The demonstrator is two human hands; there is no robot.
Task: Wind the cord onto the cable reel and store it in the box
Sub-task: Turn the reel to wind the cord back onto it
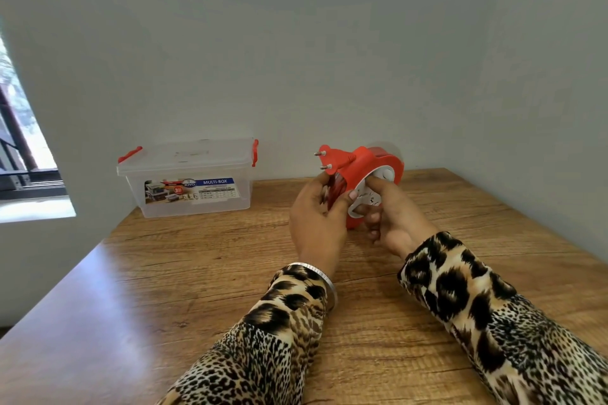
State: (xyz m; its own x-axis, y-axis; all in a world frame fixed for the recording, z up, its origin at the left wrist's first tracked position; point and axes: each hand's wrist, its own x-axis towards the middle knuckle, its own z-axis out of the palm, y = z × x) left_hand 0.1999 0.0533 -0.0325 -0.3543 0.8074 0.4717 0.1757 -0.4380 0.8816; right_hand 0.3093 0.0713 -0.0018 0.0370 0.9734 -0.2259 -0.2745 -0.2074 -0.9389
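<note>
Clearly, the label on the clear box (194, 177) reads "MULTI-BOX"; its lid is shut, with red clips, and it stands at the far left of the wooden table (164, 273). The left hand (317, 217) is curled around the red cable reel (368, 181), held above the table. The right hand (391, 210) grips its white face, thumb pressed there. The red plug (332, 159) sticks up, pins pointing left.
</note>
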